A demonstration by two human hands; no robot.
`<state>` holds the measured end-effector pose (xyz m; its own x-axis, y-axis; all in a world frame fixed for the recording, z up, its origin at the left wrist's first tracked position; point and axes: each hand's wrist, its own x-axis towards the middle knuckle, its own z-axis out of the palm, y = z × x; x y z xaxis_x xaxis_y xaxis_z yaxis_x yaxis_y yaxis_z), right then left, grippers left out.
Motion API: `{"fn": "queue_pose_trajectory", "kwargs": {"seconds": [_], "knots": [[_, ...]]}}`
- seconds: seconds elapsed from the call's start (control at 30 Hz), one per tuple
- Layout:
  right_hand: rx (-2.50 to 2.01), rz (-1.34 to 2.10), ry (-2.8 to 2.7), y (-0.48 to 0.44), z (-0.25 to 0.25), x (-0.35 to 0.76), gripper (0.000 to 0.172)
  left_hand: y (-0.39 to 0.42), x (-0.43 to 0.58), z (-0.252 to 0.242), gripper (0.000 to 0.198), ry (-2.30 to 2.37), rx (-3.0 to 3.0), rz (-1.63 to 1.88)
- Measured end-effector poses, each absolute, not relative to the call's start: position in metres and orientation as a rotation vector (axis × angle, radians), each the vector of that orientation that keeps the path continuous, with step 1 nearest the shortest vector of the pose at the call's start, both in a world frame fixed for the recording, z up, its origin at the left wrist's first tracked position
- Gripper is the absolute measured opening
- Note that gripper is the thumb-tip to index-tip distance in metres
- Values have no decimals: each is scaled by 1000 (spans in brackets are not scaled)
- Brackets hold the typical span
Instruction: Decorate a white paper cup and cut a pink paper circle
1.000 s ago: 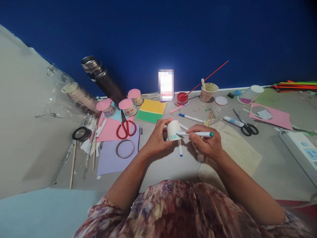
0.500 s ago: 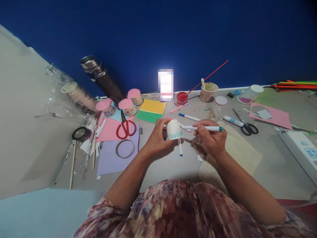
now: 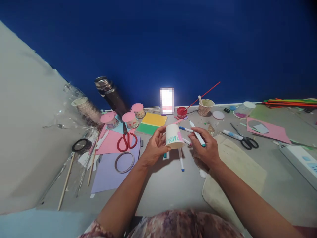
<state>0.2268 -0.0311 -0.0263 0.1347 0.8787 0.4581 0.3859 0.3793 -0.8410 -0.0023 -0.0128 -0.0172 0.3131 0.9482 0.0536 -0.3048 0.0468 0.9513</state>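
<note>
My left hand (image 3: pixel 156 148) is closed around a white paper cup (image 3: pixel 172 134), held upside down above the table. Green zigzag strokes and a pink patch mark the cup's side. In my right hand (image 3: pixel 206 145) is a white marker (image 3: pixel 197 135) with a green end, its tip pointing up and away from the cup. A blue-ended marker (image 3: pixel 182 162) lies on the table below the cup, and a blue-capped marker (image 3: pixel 185 129) lies behind it. To the left, several decorated cups with pink tops, one of them a pink-topped cup (image 3: pixel 130 120), stand together.
Red-handled scissors (image 3: pixel 127 140), a tape roll (image 3: pixel 124 162) and coloured paper lie left. A dark flask (image 3: pixel 112 97) and a cup stack (image 3: pixel 86 109) stand behind them. Black-handled scissors (image 3: pixel 249 142), a glue tube (image 3: pixel 231 134), a cloth (image 3: pixel 232 165) and a power strip (image 3: pixel 299 163) lie right.
My right hand has drawn the marker back from the cup and turned its tip upward. The cup has turned, bringing the pink patch into view. The camera view has shifted.
</note>
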Motion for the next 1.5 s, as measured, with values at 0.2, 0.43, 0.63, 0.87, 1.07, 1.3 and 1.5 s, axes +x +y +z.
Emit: {"fn": "queue_pose_trajectory", "kwargs": {"seconds": [0.2, 0.43, 0.63, 0.87, 1.07, 1.3, 1.5], "knots": [[-968, 756, -1593, -30, -29, 234, 77, -16, -1, -14, 79, 743, 1209, 1064], [-969, 603, -1939, -31, -14, 237, 89, -31, 3, -5, 70, 954, 1793, 970], [-962, 880, -1734, -30, -14, 240, 94, -34, 3, -7, 113, 899, 1805, 1052], [-784, 1315, -1211, -27, -20, 236, 101, -28, 10, -18, 92, 655, 1489, 1077], [-816, 1302, -1240, -19, -29, 235, 99, -35, 16, -13, 74, 793, 1546, 1191], [-814, 1079, -1677, -19, -19, 250, 98, -37, 7, -3, 79, 1015, 2086, 1066], [-995, 954, -1831, -25, -16, 247, 89, -38, 8, -5, 96, 927, 2006, 1096]]}}
